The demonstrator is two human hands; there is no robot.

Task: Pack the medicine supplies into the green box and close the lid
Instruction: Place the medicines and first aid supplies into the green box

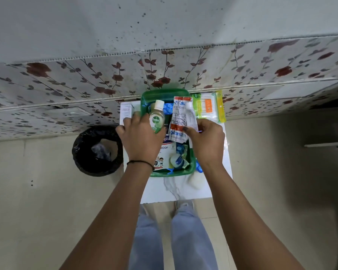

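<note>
The green box (191, 166) stands open on a small white table (174, 189), its lid (164, 92) upright at the far side. My left hand (142, 139) holds a small Dettol bottle (157, 117) with a white cap over the box. My right hand (207, 141) grips a crinkled red-and-white packet (180, 118) above the box. Inside lie a plaster box (168, 148), a small round blue-lidded jar (176, 160) and blue blister packs (168, 108).
A green-and-orange pack of cotton swabs (209, 107) lies at the table's far right. A white carton (126, 112) sits at the far left. A black-lined bin (98, 151) stands on the floor to the left. A flowered wall runs behind. My legs show below the table.
</note>
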